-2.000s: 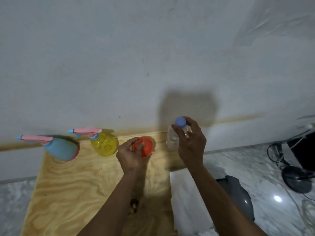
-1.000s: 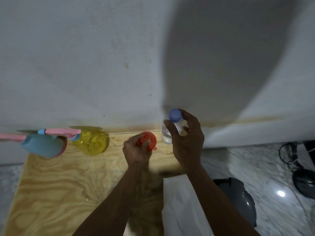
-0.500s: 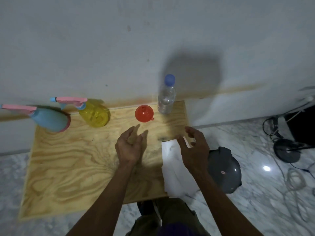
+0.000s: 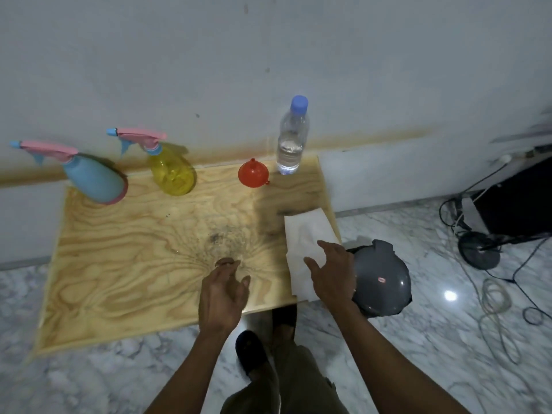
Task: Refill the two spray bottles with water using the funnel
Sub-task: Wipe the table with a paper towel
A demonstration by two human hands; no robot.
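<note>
Along the back of the wooden board [image 4: 125, 264] stand a blue spray bottle [image 4: 92, 176] and a yellow spray bottle [image 4: 171, 171], both with pink trigger heads on. To their right an orange funnel [image 4: 253, 173] lies mouth down, and a capped clear water bottle [image 4: 291, 138] stands upright, partly filled. My left hand [image 4: 222, 294] hovers over the board's front part, fingers loosely curled, holding nothing. My right hand [image 4: 331, 273] hovers with spread fingers over a white paper towel [image 4: 307, 234] at the board's right edge.
The board lies on a marble floor against a white wall. A grey helmet-like dome [image 4: 382, 282] sits on the floor right of the board. Cables [image 4: 493, 294] and a dark round base [image 4: 478, 252] lie farther right. My legs and a dark shoe [image 4: 251, 351] are below the board's front edge.
Both hands let go of the funnel and the water bottle, which now stand at the back of the board, and drew back toward the board's front edge. The view has pulled back.
</note>
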